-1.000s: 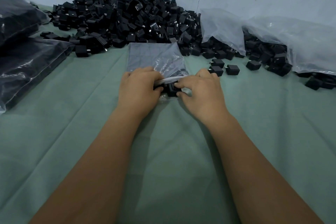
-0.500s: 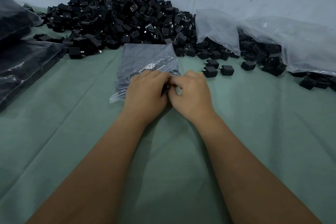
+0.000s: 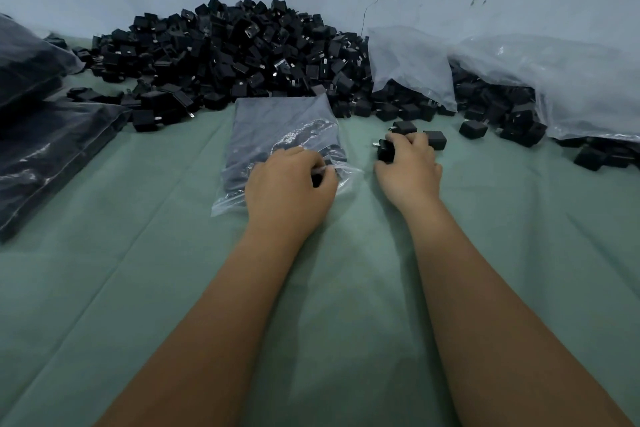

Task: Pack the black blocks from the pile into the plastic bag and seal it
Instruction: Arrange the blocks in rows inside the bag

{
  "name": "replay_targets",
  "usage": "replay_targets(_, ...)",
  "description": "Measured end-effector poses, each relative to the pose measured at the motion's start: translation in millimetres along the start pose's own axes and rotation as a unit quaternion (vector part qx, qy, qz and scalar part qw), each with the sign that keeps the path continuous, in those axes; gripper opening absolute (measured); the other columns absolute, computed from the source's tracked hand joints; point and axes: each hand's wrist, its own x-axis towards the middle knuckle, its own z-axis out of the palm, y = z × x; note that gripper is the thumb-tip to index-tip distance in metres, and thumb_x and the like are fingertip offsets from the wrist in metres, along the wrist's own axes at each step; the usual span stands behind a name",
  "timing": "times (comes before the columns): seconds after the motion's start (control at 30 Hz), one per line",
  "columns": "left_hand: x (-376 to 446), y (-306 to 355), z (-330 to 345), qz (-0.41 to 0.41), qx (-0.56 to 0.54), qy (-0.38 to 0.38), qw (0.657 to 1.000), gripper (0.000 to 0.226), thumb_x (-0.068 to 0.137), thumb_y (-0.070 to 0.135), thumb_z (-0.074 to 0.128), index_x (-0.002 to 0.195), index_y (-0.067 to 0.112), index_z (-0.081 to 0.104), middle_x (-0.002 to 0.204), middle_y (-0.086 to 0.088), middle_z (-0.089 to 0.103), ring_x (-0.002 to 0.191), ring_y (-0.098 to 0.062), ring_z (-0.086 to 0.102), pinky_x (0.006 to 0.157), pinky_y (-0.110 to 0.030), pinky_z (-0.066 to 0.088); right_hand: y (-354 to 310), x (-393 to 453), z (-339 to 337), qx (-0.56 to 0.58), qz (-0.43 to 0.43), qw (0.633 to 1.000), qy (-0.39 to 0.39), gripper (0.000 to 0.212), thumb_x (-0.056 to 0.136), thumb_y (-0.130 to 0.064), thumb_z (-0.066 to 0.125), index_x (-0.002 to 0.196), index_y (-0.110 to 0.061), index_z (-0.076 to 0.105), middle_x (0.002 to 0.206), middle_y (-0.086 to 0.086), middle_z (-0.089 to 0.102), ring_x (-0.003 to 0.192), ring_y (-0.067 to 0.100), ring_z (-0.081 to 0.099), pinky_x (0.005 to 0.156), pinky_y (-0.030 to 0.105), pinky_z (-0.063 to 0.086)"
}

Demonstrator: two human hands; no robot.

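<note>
- Dark bags lie stacked at the far left on the green cloth; what fills them cannot be made out.
- The pile of black blocks sits against the wall behind the centre, reaching from the left bags to the right ones.
- The bag lies flat on the cloth just in front of the pile, its open near edge towards the person; dark contents show through the plastic.
- The left hand rests palm down on the bag's near right corner, forearm stretched forward, fingers curled and pinching the plastic rim with a block under them.
- The right hand lies just right of the bag, palm down, fingers curled round a loose block; two more blocks lie touching or just beyond its fingertips.
- Two clear sacks slump against the wall at the right, blocks spilling from their mouths onto the cloth.
</note>
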Motion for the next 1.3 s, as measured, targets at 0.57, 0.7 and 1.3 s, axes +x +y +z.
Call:
replay_targets(0.57, -1.4, -9.4, -4.9, 0.034, -0.04, -0.003, 0.999, 0.023, 0.098, 0.03, 0.054, 0.103, 0.021, 0.074, 0.083, -0.004, 0.07, 0.082, -0.025, 0.059, 0.069, -0.038, 0.044, -41.1, -58.2, -16.5, 0.375, -0.072, 0.921, 0.079, 0.024, 0.096, -0.025, 0.044, 0.073, -0.023, 0.051, 0.088, -0.007, 0.049, 0.081, -0.003, 0.049, 0.077, 0.017, 0.039)
replay_targets(0.7, -1.9, -12.2, -5.2, 0.036, -0.058, -0.031, 0.997, 0.024, 0.096, 0.021, 0.055, 0.111, 0.022, 0.073, 0.095, -0.008, 0.071, 0.093, -0.029, 0.06, 0.077, -0.04, 0.045, -45.3, -69.4, -10.1, 0.3, -0.131, 0.945, 0.016, 0.027, 0.09, -0.029, 0.042, 0.074, -0.015, 0.059, 0.112, -0.004, 0.048, 0.108, 0.014, 0.049, 0.094, 0.024, 0.039)
replay_targets(1.3, -4.8, -8.6, -10.2, 0.054, -0.088, -0.083, 0.991, 0.038, 0.077, 0.01, 0.061, 0.109, 0.027, 0.071, 0.104, 0.011, 0.071, 0.103, -0.018, 0.061, 0.093, -0.045, 0.046, -34.2, -63.6, -15.8, -0.005, -0.123, 0.991, 0.06, 0.017, 0.088, -0.028, 0.056, 0.078, -0.017, 0.047, 0.084, -0.002, 0.05, 0.082, 0.021, 0.047, 0.065, 0.031, 0.033)
